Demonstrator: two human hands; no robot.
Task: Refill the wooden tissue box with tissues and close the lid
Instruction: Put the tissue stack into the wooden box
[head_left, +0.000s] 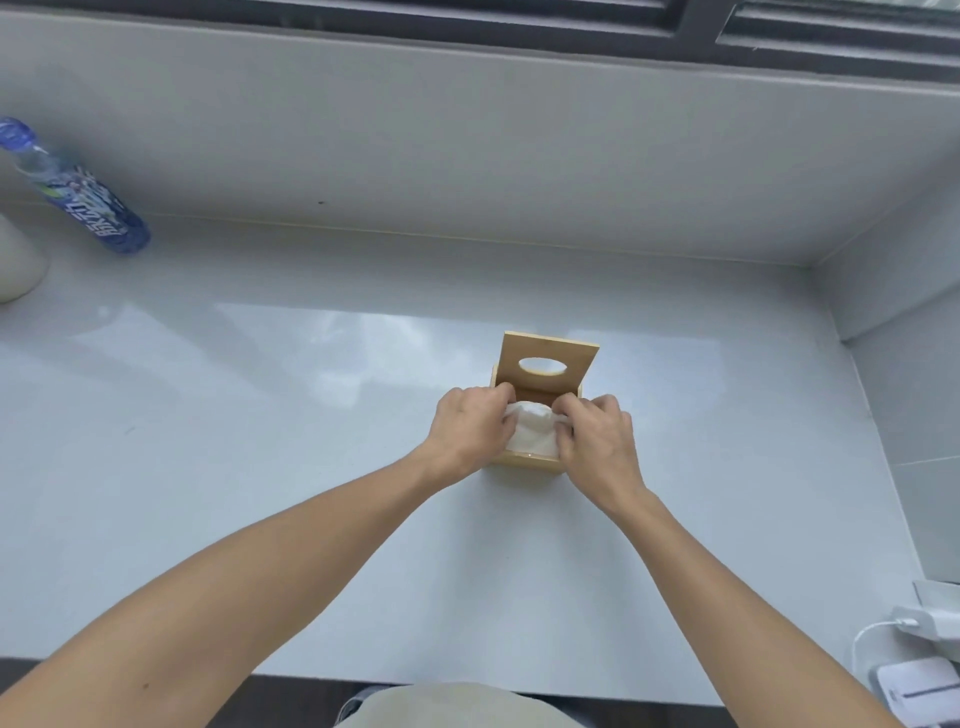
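A glossy white counter (208, 415) meets pale walls (467, 130) beneath a dark-framed window (701, 26).

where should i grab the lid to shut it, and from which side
Take the lid by its free top edge, coming from above and behind. It stands upright at the far side of the box, seemingly joined there, so that edge should swing toward you. The oval slot offers a finger hold too. Both hands, left and right, are on the tissues.
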